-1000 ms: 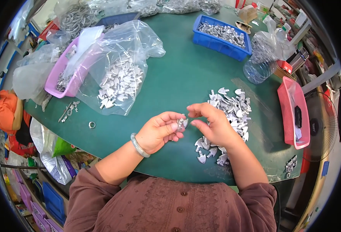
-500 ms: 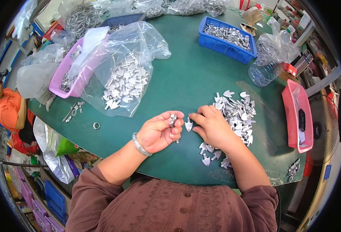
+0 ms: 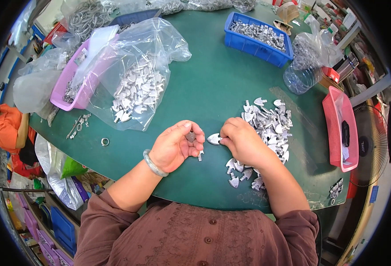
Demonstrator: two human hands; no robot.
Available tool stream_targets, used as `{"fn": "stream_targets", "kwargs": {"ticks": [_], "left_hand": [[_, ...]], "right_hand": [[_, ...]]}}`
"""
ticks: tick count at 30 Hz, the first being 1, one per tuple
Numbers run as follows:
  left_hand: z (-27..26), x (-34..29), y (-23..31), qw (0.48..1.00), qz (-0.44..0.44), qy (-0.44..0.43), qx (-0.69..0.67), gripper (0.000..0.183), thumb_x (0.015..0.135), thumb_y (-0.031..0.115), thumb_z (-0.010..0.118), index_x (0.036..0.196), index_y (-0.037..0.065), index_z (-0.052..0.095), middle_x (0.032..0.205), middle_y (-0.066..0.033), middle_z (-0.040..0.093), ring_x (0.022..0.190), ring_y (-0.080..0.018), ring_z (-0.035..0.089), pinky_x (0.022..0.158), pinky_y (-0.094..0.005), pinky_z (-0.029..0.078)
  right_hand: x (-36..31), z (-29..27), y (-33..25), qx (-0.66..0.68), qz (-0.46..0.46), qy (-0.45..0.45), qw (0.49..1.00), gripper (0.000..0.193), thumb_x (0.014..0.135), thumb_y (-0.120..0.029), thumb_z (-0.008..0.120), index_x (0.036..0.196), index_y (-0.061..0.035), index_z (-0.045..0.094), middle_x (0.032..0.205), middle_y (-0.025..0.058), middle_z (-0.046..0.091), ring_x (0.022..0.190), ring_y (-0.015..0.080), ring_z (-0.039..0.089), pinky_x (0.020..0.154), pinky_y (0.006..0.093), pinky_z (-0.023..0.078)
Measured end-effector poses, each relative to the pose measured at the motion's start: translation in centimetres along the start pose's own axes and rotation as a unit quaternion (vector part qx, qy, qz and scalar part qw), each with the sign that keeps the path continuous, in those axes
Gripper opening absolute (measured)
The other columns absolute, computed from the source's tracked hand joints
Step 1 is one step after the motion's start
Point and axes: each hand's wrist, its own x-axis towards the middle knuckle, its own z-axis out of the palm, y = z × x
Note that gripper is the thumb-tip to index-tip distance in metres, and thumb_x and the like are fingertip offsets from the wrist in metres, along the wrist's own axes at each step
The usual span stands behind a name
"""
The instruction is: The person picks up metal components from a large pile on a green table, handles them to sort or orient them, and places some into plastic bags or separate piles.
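Note:
My left hand (image 3: pixel 171 148), with a pale bangle (image 3: pixel 154 165) on its wrist, is palm up. Its curled fingers hold small metal pieces: a dark grey rounded face (image 3: pixel 190 136) shows under the thumb, and a bright end (image 3: pixel 200 155) sticks out below the fingers. Between finger and thumb, my right hand (image 3: pixel 245 141) pinches a silver arrowhead-shaped metal piece (image 3: pixel 213 138) by its stem end, tip pointing left toward my left hand. Right beside that hand lies a heap of similar arrowhead pieces (image 3: pixel 273 128), with a few more (image 3: pixel 234 181) nearer the table edge.
A clear plastic bag (image 3: pixel 173 46) with arrowhead pieces lies left on the green table (image 3: pixel 195 88), against a pink-purple basket (image 3: pixel 62 99). A blue bin (image 3: pixel 258 54) of metal parts stands far right, a pink basket (image 3: pixel 332 133) nearer. A metal ring (image 3: pixel 104 142) lies left. Another person (image 3: pixel 9 128) sits at far left.
The arrowhead piece beside my right fingers has turned from pointing down to pointing left and is now pinched. My left hand has shifted slightly left, showing a dark face of its piece.

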Motion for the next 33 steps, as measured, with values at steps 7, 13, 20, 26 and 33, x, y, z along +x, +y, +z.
{"fn": "stream_targets", "kwargs": {"ticks": [7, 13, 20, 26, 33], "left_hand": [[0.9, -0.3, 0.1, 0.996, 0.015, 0.049, 0.078, 0.018, 0.088, 0.017, 0.042, 0.093, 0.004, 0.052, 0.074, -0.0072, 0.056, 0.064, -0.0137, 0.055, 0.053, -0.0232, 0.043], [1.2, -0.4, -0.3, 0.993, -0.047, 0.025, 0.108, 0.013, 0.085, 0.014, 0.052, 0.094, 0.004, 0.052, 0.077, -0.0063, 0.059, 0.061, -0.0094, 0.056, 0.052, -0.0201, 0.045], [1.4, -0.5, -0.7, 0.988, -0.036, 0.008, 0.147, 0.013, 0.081, 0.006, 0.057, 0.093, 0.005, 0.053, 0.088, -0.0076, 0.059, 0.072, -0.0115, 0.058, 0.061, -0.0212, 0.047], [1.2, -0.3, -1.1, 0.992, -0.017, 0.007, 0.122, 0.014, 0.078, 0.006, 0.061, 0.089, 0.005, 0.054, 0.082, -0.0031, 0.057, 0.073, -0.0109, 0.056, 0.062, -0.0219, 0.046], [0.8, -0.2, -1.4, 0.993, 0.022, -0.016, 0.112, 0.02, 0.076, 0.0, 0.061, 0.093, 0.005, 0.052, 0.084, -0.002, 0.054, 0.07, -0.009, 0.053, 0.061, -0.0213, 0.044]], "right_hand": [[0.0, -1.1, -0.5, 0.144, 0.013, -0.007, 0.989, 0.009, 0.073, -0.005, 0.058, 0.075, -0.0014, 0.05, 0.075, 0.0114, 0.05, 0.076, 0.0298, 0.049, 0.067, 0.0369, 0.04], [-0.1, -1.2, -1.0, 0.157, -0.021, -0.004, 0.987, 0.009, 0.074, -0.005, 0.058, 0.078, -0.0013, 0.05, 0.073, 0.0114, 0.051, 0.071, 0.0286, 0.051, 0.064, 0.0354, 0.041], [-0.2, -1.4, -1.5, 0.231, 0.006, 0.04, 0.972, 0.019, 0.071, 0.001, 0.061, 0.089, -0.0001, 0.051, 0.079, 0.0101, 0.056, 0.072, 0.0215, 0.057, 0.064, 0.0298, 0.046], [-0.3, -1.2, -1.9, 0.242, -0.023, 0.058, 0.968, 0.033, 0.07, 0.004, 0.06, 0.101, -0.0006, 0.05, 0.084, 0.0095, 0.058, 0.078, 0.0204, 0.059, 0.069, 0.0291, 0.047], [-0.3, -1.1, -2.0, 0.233, -0.029, 0.059, 0.97, 0.036, 0.069, 0.005, 0.06, 0.103, -0.0008, 0.049, 0.087, 0.0095, 0.058, 0.081, 0.0212, 0.059, 0.071, 0.0296, 0.047]]}}
